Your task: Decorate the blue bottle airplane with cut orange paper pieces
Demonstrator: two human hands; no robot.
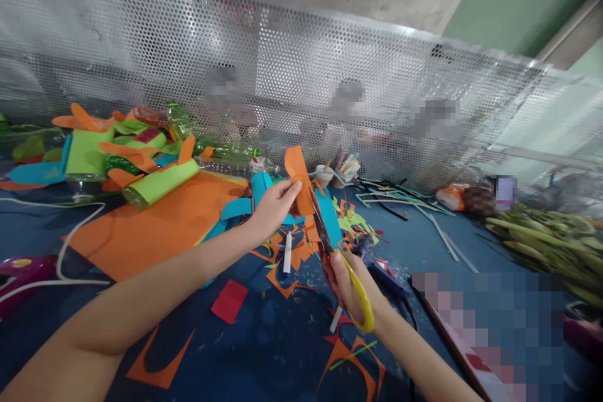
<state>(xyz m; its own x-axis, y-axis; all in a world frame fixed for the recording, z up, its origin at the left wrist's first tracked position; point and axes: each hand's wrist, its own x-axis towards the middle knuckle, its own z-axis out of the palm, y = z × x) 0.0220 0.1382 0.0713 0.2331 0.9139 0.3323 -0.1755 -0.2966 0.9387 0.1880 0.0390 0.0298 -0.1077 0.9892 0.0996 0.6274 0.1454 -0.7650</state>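
Note:
My left hand [276, 204] pinches a piece of orange paper [298, 169] with a rounded upper end, held up over the table. In my right hand [351, 286] is a pair of scissors [358, 301] with yellow handles, the fingers closed around the grips. The dark blades reach up to the lower right edge of the orange paper; whether they are apart cannot be made out. Just below lie orange paper scraps [282, 282] and a white marker [287, 254]. A bright blue paper piece [330, 220] sits behind the blades.
Paper-wrapped plastic bottles [162, 183] pile up at the left on a large orange sheet [160, 226]. A hot glue gun [384, 273] lies right of my right hand. Cups of markers [347, 169] stand before a perforated metal screen [301, 63]. Dried leaves [541, 245] lie far right.

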